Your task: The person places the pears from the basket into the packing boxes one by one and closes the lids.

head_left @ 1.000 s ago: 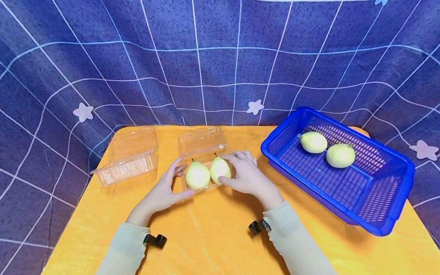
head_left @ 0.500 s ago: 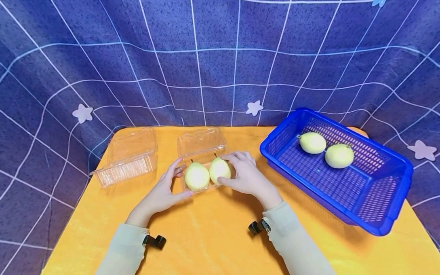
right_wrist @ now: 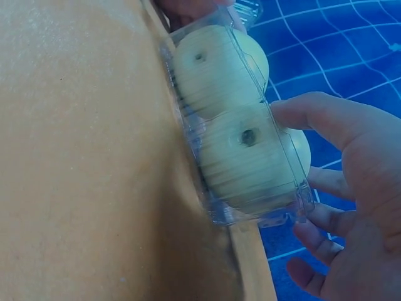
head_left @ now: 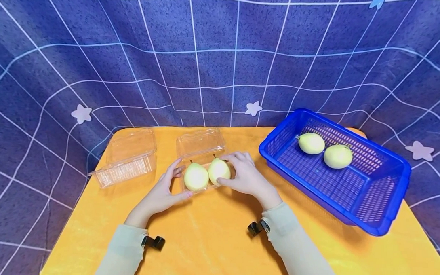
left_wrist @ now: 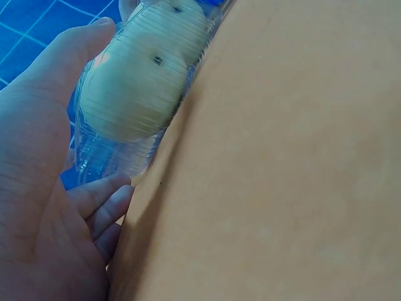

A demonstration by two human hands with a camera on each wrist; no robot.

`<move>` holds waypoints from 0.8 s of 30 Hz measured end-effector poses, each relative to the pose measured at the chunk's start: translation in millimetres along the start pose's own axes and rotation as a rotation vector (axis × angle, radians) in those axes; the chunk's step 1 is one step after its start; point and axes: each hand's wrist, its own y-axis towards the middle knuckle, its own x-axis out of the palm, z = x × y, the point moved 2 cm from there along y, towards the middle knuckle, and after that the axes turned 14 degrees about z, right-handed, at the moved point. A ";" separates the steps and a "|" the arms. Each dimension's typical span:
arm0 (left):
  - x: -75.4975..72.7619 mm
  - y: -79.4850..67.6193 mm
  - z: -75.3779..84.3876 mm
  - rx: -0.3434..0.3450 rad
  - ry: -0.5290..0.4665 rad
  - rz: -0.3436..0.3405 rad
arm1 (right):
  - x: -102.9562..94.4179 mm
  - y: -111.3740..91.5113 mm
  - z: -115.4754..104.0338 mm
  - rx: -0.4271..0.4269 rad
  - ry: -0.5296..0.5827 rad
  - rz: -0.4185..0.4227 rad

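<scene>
Two pale yellow-green pears sit side by side in a small clear plastic clamshell container (head_left: pixel 200 143), whose lid lies folded back behind them. Both stems point up, on the left pear (head_left: pixel 196 177) and the right pear (head_left: pixel 219 170). My left hand (head_left: pixel 160 198) grips the container's left end, thumb along the front edge and fingers at the far side. My right hand (head_left: pixel 249 180) is around the right pear, its thumb over the front and its index finger behind. Through the ribbed front wall (right_wrist: pixel 241 150), the right wrist view shows the pears' undersides.
A second clear clamshell container (head_left: pixel 124 173) stands open at the left with nothing in it. At the right is a blue mesh basket (head_left: pixel 298 182) holding two more pears (head_left: pixel 338 156). A blue gridded curtain (head_left: pixel 217 64) hangs behind the orange table cover (head_left: pixel 205 243).
</scene>
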 end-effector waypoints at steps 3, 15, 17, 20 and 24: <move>0.8 1.1 -0.7 0.008 -0.002 0.000 | -0.7 0.0 1.1 0.000 0.005 -0.001; -0.9 4.6 4.1 0.015 0.006 -0.006 | -4.0 0.4 2.8 0.031 0.047 -0.006; -2.1 4.0 4.8 -0.007 0.031 -0.005 | -4.0 0.5 2.4 0.036 0.061 -0.011; -2.9 4.0 7.9 -0.030 0.079 0.002 | -3.3 0.7 2.7 0.041 0.074 -0.015; -1.7 6.9 13.3 -0.064 0.129 0.024 | -3.7 1.6 3.9 0.040 0.088 -0.016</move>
